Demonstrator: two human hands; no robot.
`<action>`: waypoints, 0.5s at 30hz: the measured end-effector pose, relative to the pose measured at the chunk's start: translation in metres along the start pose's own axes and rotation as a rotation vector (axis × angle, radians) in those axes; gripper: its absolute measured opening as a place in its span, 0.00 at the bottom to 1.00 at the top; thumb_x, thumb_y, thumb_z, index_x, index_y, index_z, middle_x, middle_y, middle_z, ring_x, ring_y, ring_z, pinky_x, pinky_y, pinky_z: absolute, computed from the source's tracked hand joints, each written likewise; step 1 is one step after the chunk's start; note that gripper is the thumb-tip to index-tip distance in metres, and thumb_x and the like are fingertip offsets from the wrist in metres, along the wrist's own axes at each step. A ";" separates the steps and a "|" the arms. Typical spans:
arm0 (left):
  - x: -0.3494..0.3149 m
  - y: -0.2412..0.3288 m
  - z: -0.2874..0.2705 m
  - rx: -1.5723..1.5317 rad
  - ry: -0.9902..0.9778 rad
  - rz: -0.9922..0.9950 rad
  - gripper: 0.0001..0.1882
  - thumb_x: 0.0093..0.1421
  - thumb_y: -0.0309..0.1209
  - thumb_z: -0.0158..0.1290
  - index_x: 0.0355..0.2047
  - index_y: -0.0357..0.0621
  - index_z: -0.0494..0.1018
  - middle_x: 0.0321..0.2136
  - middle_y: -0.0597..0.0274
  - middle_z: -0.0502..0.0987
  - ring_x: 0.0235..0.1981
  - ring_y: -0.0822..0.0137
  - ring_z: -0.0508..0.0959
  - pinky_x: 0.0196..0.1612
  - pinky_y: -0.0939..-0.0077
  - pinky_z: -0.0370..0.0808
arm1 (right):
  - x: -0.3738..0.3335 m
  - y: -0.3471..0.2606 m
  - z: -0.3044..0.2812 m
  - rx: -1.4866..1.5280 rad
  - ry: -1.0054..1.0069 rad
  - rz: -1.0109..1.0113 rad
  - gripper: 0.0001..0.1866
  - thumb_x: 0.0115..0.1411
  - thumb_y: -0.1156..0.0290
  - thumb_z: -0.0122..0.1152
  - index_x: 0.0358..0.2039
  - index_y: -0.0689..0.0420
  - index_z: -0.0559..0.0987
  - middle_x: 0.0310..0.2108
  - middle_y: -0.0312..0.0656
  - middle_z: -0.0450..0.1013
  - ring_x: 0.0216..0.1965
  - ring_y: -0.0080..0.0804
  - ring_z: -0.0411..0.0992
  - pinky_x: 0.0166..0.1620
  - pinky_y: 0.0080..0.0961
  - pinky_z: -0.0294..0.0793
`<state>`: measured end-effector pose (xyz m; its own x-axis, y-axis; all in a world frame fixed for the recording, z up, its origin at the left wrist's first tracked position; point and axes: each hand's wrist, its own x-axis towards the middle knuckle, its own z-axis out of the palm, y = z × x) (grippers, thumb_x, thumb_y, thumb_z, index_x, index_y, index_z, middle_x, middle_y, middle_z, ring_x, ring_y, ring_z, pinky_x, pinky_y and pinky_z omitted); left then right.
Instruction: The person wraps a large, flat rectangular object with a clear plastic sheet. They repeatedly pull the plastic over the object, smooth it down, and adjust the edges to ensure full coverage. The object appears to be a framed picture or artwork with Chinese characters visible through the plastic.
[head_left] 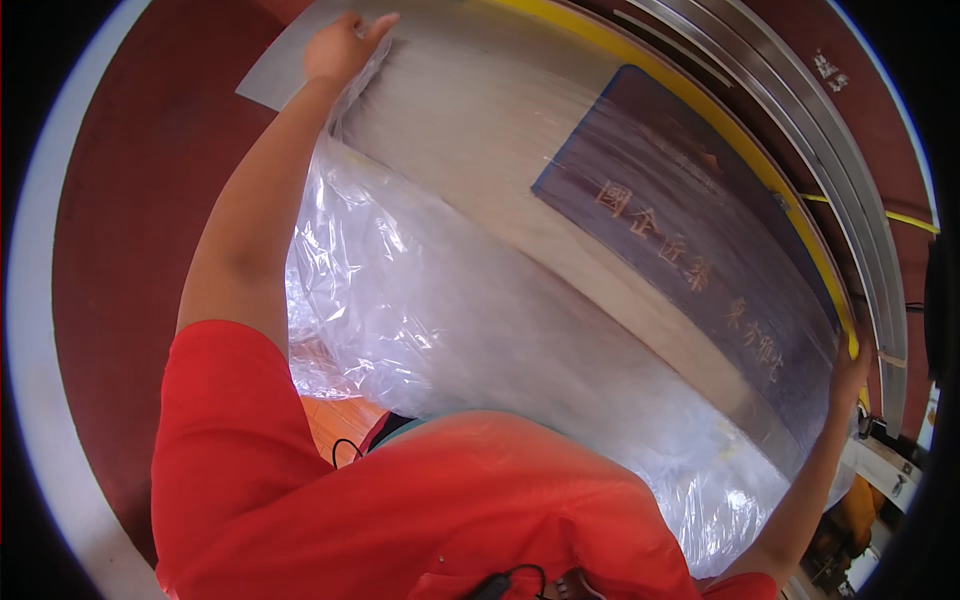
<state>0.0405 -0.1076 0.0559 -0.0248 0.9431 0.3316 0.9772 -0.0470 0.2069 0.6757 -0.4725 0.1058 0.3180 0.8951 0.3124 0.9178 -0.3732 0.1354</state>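
A large flat panel (470,110) slants across the space in front of me. On it is a dark purple-grey rectangle (690,200) with copper-coloured characters and a blue border. Clear plastic film (520,310) covers much of the panel and hangs in shiny creases toward my body. At the far left corner, my left hand (345,48) is closed on the film, its thumb sticking out. My right hand (852,365) reaches the panel's right end and is closed at the film's edge there; its fingers are small and partly hidden.
Yellow tape (600,40) runs along the panel's far edge. Beyond it lie long silvery metal rails (800,110) on a dark red floor (130,230). A white stripe (40,330) curves along the left. At the lower right are mixed items, including an orange-brown one (858,510).
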 end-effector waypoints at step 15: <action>-0.005 -0.012 0.015 -0.131 0.073 0.082 0.16 0.50 0.42 0.44 0.24 0.40 0.71 0.26 0.48 0.72 0.30 0.51 0.72 0.34 0.60 0.67 | -0.071 -0.464 -0.018 1.181 -0.619 -0.637 0.34 0.49 0.46 0.48 0.40 0.69 0.67 0.39 0.55 0.66 0.42 0.45 0.65 0.43 0.34 0.63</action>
<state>0.0316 -0.1068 0.0376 0.0343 0.9080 0.4177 0.9410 -0.1701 0.2924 0.2233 -0.3671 0.0374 -0.4339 0.9008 0.0130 0.4991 0.2524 -0.8290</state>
